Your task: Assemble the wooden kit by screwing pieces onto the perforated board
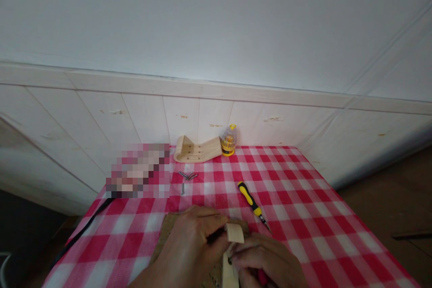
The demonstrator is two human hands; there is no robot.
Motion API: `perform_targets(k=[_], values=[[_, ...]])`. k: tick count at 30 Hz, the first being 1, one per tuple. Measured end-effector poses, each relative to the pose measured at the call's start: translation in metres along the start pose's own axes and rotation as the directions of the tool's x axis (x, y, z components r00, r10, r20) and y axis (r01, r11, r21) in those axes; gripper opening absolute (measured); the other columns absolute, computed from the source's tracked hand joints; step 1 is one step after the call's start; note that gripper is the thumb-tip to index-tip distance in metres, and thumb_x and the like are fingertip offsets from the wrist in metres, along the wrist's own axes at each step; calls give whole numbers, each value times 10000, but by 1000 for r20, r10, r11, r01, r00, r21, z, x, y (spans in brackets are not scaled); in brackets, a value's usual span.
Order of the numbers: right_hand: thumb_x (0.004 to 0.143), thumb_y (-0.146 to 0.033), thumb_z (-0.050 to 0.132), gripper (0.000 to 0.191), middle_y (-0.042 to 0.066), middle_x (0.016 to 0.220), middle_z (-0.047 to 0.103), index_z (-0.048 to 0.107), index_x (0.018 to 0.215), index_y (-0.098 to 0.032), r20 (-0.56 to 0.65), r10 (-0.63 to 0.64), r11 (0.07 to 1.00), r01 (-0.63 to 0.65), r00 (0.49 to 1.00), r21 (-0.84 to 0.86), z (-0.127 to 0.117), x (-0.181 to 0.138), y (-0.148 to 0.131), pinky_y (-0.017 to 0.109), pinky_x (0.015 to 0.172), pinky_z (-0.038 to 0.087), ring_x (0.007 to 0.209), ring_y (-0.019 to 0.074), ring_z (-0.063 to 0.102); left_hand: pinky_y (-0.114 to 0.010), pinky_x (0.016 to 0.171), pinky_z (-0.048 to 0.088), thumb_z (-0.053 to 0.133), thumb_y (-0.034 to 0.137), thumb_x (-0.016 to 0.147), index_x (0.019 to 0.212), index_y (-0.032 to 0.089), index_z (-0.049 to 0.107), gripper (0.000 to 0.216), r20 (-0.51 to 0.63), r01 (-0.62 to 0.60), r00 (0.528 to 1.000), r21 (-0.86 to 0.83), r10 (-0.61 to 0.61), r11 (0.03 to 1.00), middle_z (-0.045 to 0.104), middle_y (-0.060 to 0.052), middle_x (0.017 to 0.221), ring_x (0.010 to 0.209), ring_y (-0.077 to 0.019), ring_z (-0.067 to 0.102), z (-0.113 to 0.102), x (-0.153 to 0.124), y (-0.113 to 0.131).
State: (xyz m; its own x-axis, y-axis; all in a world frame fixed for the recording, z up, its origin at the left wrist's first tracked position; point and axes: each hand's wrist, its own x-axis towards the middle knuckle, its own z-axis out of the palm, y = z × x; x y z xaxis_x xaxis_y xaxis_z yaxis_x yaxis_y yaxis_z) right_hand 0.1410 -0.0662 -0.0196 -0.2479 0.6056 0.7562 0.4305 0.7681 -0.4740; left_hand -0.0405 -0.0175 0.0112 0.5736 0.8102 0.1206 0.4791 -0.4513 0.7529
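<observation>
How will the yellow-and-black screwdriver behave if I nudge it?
The screwdriver will probably swing rather than roll straight, since its handle is much thicker than its metal tip. Its straight, slim shape suggests it should stay stiff when lifted.

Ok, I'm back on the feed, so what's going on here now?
A person's left hand holds a pale wooden piece near the front of the table, while the right hand has its fingers at a dark spot on it; what they grip there is hidden. The yellow-and-black screwdriver lies on the checked cloth, out of both hands. Some screws lie farther back, and a curved wooden part stands near the wall.
</observation>
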Motion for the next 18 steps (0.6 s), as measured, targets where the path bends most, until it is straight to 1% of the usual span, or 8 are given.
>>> perform_targets(k=[4, 8, 13, 16, 18], values=[[731, 69, 575, 435, 18, 781, 793, 655, 987, -273, 136, 78, 997, -79, 988, 6, -11, 8, -9, 212, 646, 642, 670, 168, 773, -227, 692, 503, 653, 160, 877, 918, 290, 789, 193, -4, 12, 1000, 7, -12, 1000, 783, 28, 851, 776, -165, 712, 0, -2, -3], [751, 64, 583, 424, 22, 793, 793, 660, 993, -274, 128, 76, 997, -77, 989, 8, -13, 9, -12, 222, 651, 647, 680, 171, 773, -243, 677, 503, 640, 219, 883, 880, 291, 790, 166, -21, 46, 999, 46, -45, 998, 781, 13, 836, 754, -175, 705, 1, -5, -5], [773, 46, 608, 398, 18, 807, 804, 671, 993, -279, 136, 93, 996, -94, 986, -1, -15, 10, -13, 223, 669, 651, 683, 173, 780, -235, 679, 501, 632, 209, 880, 926, 313, 792, 196, -13, 51, 999, 8, -51, 999, 793, 24, 887, 793, -174, 714, 0, -4, -3], [791, 23, 617, 401, 15, 812, 810, 685, 1026, -295, 148, 101, 995, -103, 984, 4, -17, 11, -15, 244, 660, 654, 677, 191, 786, -231, 665, 491, 627, 210, 883, 889, 304, 785, 184, -11, 54, 998, 20, -54, 998, 786, 32, 851, 784, -170, 714, 0, -4, -2], [777, 35, 610, 440, 14, 816, 812, 679, 1048, -304, 140, 108, 994, -109, 984, 4, -17, 11, -16, 255, 662, 657, 675, 198, 787, -233, 663, 489, 624, 197, 876, 865, 289, 780, 181, -7, 58, 998, 33, -58, 998, 783, 26, 840, 771, -171, 709, 0, -4, -2]])
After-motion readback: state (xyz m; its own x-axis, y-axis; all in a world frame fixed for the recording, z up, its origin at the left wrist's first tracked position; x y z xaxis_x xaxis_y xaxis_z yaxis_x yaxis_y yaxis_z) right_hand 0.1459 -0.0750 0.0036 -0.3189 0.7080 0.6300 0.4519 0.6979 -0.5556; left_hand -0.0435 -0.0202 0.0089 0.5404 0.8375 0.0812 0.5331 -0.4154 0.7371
